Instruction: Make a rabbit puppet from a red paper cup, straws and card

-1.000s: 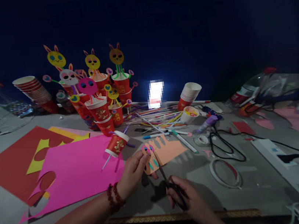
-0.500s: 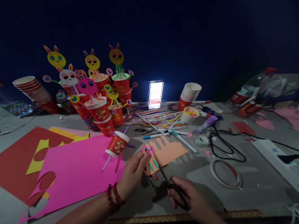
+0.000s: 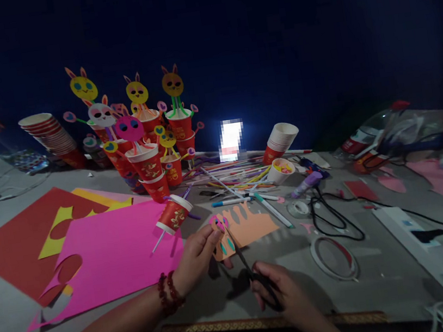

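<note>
My left hand [image 3: 199,254], with a red bead bracelet at the wrist, pinches the left end of an orange paper sheet [image 3: 254,226]. That end carries pink and teal drawn shapes, and the sheet's upper edge is cut into curved notches. In my right hand [image 3: 278,290] are black-handled scissors [image 3: 243,262], their blades reaching up to the paper just right of my left fingers. Whether the blades are fully closed is hard to tell. A large pink sheet [image 3: 123,257] lies left of my left hand.
Rabbit-faced red cups [image 3: 145,163] stand at the back left. Behind the orange sheet lie scattered pens [image 3: 230,202] and sticks. A tape roll [image 3: 333,258], a black cable [image 3: 340,234] and a white power strip [image 3: 423,253] lie on the right. A tipped red cup [image 3: 174,215] rests on the pink sheet.
The scissors and my right hand have shifted very slightly. The orange sheet's right part has tilted a little lower. My left hand holds nearly the same position.
</note>
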Demonstrator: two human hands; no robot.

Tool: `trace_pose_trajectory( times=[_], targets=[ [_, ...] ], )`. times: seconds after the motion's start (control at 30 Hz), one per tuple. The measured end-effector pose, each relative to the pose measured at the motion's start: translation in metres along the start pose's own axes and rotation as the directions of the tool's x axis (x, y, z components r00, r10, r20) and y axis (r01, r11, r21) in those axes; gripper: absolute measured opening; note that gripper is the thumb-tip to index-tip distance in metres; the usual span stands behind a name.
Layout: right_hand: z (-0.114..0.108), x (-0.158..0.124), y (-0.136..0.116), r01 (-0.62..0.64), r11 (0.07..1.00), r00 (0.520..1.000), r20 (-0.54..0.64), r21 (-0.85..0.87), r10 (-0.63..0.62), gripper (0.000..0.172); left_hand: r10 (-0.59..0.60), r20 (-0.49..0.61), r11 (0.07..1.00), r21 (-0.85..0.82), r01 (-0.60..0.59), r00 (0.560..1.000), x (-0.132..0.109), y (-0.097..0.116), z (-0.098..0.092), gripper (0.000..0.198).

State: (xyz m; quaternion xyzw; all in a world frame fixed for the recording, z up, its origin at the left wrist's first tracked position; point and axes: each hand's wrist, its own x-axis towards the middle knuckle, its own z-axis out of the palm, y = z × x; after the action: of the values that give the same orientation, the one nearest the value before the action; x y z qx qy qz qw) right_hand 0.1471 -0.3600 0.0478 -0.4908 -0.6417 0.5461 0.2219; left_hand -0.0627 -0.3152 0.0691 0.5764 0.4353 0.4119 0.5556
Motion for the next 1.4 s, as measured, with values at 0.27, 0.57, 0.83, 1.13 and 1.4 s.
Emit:
trace_pose_trajectory(
  times=[0.27,0.57,0.83,1.13,1.4],
  targets=[
    [-0.003,0.001,0.003,0.003,1.0,1.0,0.007,-0.009,-0.003,0.055,0.009,0.004,1.0,-0.009,-0.009,1.0,0.001,0.001,0.0,0.037],
    [-0.006,0.002,-0.003,-0.052,0.999,0.998,0.022,0.015,0.052,0.051,0.022,0.008,0.999,0.034,-0.022,1.0,0.002,-0.002,-0.003,0.037],
    [-0.006,0.002,-0.004,-0.064,0.997,0.997,0.034,0.034,0.063,0.048,-0.005,0.02,1.0,-0.011,0.006,1.0,0.002,-0.006,-0.003,0.038],
    [-0.008,0.001,0.0,-0.062,0.996,0.998,0.029,0.066,0.06,0.05,-0.018,-0.023,0.999,0.05,0.019,1.0,0.003,-0.011,-0.004,0.04],
    [-0.007,0.0,-0.001,-0.067,0.995,0.998,0.025,0.069,0.065,0.054,0.015,-0.025,0.993,0.117,-0.012,1.0,0.002,-0.011,-0.005,0.039]
  ],
)
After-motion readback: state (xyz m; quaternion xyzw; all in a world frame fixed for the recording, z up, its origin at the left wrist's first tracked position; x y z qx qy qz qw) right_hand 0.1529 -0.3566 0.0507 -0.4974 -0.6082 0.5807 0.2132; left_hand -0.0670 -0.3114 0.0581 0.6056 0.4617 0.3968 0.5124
